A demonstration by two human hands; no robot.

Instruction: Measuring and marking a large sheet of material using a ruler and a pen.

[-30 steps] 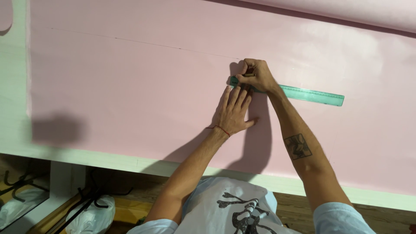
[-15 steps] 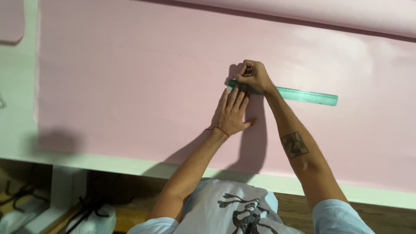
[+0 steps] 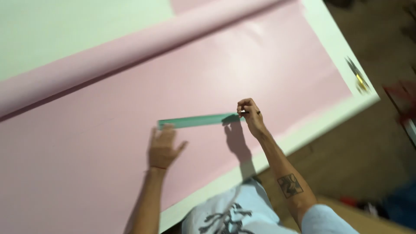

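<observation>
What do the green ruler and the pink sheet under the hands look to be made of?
Green ruler: likely plastic, slightly see-through, thin and rigidly straight. Pink sheet: looks like matte paper or thin card; it lies flat with faint creases and curls into a roll at the far edge. Blur leaves the exact finish open.

Motion blur smears the scissors-like tool (image 3: 357,78) at the table's edge. A pen in the right hand (image 3: 250,116) is barely discernible.

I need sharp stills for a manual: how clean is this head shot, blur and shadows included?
Head view: motion-blurred throughout, worst at the right edge; the right hand casts a dark shadow on the pink sheet toward the body; the green ruler stays readable; no glare.
</observation>
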